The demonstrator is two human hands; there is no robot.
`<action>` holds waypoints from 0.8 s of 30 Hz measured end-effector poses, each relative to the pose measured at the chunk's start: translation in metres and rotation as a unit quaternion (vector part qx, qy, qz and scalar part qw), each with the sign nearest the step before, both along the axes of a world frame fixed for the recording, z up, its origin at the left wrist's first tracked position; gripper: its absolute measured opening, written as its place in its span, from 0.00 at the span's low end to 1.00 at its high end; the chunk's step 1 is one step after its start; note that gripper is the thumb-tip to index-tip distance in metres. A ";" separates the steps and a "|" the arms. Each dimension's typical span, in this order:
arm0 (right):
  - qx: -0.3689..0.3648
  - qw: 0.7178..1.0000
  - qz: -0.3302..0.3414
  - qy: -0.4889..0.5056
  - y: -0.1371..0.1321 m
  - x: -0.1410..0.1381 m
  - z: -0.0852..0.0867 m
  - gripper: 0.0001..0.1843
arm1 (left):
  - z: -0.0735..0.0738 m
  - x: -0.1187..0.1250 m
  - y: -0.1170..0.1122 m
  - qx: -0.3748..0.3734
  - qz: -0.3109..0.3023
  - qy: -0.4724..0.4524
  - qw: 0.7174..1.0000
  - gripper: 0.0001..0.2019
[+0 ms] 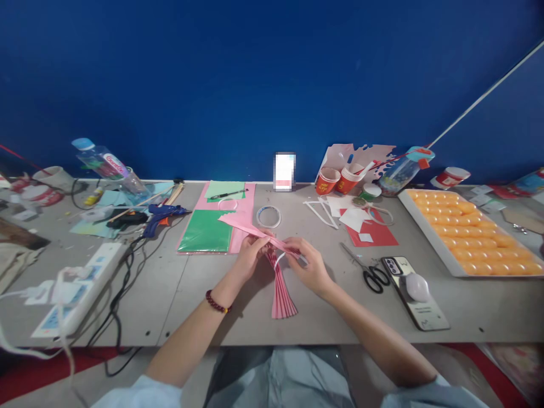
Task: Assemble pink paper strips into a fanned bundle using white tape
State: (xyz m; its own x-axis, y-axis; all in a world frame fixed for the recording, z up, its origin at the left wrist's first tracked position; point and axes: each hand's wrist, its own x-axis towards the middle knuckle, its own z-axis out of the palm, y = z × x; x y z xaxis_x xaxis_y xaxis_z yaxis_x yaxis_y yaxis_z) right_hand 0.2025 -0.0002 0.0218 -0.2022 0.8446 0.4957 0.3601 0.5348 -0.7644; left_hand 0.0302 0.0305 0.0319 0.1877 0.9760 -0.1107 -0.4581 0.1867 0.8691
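Both my hands meet over the middle of the grey table [178, 294]. My left hand [251, 254] pinches the top of a pleated pink paper fan [281, 292] that spreads toward me on the table. A folded pink paper strip [246, 225] runs up and left from my fingers. My right hand [309, 262] is closed on the same bundle from the right, with a thin white strip looped at its fingertips. A dark bead bracelet [217, 304] circles my left wrist.
A tape roll [269, 216] lies just beyond my hands, beside green and pink sheets [208, 229]. Scissors [370, 273] and a phone [414, 292] lie to the right, with a tray of orange balls [471, 231]. A glue gun [161, 215], power strip [74, 289] and cables are at left. Paper cups [340, 179] stand behind.
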 end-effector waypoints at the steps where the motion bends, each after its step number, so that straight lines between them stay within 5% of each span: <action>1: 0.003 1.000 0.005 0.000 0.000 0.000 0.001 0.14 | 0.000 0.000 -0.001 0.003 -0.003 0.001 1.000 0.11; 6: 0.001 1.000 0.009 -0.003 0.000 -0.002 0.002 0.13 | 0.001 0.002 -0.004 0.017 -0.029 0.022 0.999 0.09; 13: -0.021 0.999 -0.034 0.002 0.000 -0.002 -0.002 0.11 | -0.009 0.002 -0.004 0.068 0.028 0.117 0.990 0.05; 24: -0.132 0.984 -0.036 0.117 0.002 -0.003 -0.005 0.08 | -0.006 0.006 -0.002 -0.032 0.024 0.043 0.998 0.12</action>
State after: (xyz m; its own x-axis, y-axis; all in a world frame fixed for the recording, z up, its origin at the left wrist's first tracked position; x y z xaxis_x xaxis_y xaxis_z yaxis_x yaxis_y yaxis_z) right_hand 0.1995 0.0023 0.0165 -0.0431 0.9582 0.2827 0.1871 0.2857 -0.9399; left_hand 0.0358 0.0290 0.0255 0.1270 0.9740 -0.1874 -0.3924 0.2229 0.8924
